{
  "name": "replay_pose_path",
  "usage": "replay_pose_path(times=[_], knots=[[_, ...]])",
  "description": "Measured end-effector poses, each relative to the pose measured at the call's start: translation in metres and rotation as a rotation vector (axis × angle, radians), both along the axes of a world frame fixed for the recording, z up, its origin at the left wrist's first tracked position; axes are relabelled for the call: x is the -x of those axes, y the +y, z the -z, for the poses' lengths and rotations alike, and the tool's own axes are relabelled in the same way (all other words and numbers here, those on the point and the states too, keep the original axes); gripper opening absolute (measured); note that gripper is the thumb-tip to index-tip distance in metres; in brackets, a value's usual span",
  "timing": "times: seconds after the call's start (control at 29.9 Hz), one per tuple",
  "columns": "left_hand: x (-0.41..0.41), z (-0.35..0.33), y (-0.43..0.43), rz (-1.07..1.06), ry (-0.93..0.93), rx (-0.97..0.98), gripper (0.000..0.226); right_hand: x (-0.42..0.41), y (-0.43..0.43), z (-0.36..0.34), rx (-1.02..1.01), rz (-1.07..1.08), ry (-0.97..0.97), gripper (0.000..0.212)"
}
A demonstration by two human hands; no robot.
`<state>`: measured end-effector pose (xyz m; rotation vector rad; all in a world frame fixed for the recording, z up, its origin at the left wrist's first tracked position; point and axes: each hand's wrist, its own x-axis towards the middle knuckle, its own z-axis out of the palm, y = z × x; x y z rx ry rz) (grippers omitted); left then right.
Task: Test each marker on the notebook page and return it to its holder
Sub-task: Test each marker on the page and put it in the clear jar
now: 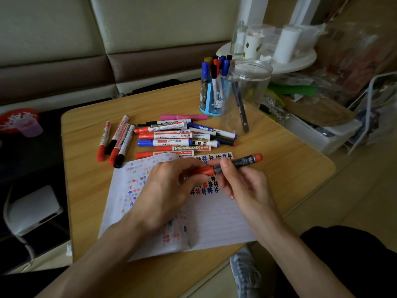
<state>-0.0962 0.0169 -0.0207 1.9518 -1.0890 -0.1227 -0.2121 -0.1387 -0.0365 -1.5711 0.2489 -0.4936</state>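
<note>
A dark marker with red ends [240, 163] lies across both my hands above the open notebook [214, 220]. My left hand [169, 190] grips its red cap end, and my right hand [242, 183] pinches the dark barrel. The page bears many red, blue and black test marks. Beyond the notebook lies a pile of loose markers [171, 138], with three more [116, 140] off to the left. A blue pen holder [209, 100] full of markers stands at the back beside a clear plastic jar [247, 91] holding one dark marker.
The wooden table [90, 190] ends close on the right and front. A pink marker [184, 116] lies by the holder. A white round stand with jars [272, 54] and white bins of clutter [322, 125] sit to the right. My shoe [245, 274] shows below.
</note>
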Motion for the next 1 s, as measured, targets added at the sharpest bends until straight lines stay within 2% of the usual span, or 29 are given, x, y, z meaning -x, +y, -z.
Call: replay_pose_path(times=[0.1, 0.3, 0.43, 0.57, 0.63, 0.8, 1.0], knots=[[0.001, -0.002, -0.001, -0.035, 0.041, 0.048, 0.022, 0.002, 0.004, -0.001, 0.001, 0.006, -0.011, 0.029], [0.005, -0.001, -0.003, -0.034, 0.059, 0.050, 0.022, 0.001, 0.003, 0.000, 0.021, 0.010, -0.022, 0.032], [0.003, -0.003, -0.012, 0.029, 0.038, -0.023, 0.022, 0.004, -0.004, -0.004, 0.019, 0.039, -0.036, 0.029], [0.015, -0.006, -0.037, 0.115, 0.032, -0.041, 0.043, 0.011, -0.027, -0.024, 0.107, 0.191, -0.125, 0.012], [0.022, -0.009, -0.056, 0.151, 0.016, -0.045, 0.053, 0.018, -0.042, -0.034, 0.191, 0.270, -0.154, 0.014], [0.053, -0.016, -0.108, 0.205, -0.060, 0.037, 0.042, 0.064, -0.088, -0.052, 0.413, 0.432, -0.109, 0.015], [0.099, -0.018, -0.166, 0.277, 0.051, 0.095, 0.046, 0.150, -0.143, -0.043, 0.432, 0.708, 0.043, 0.014]])
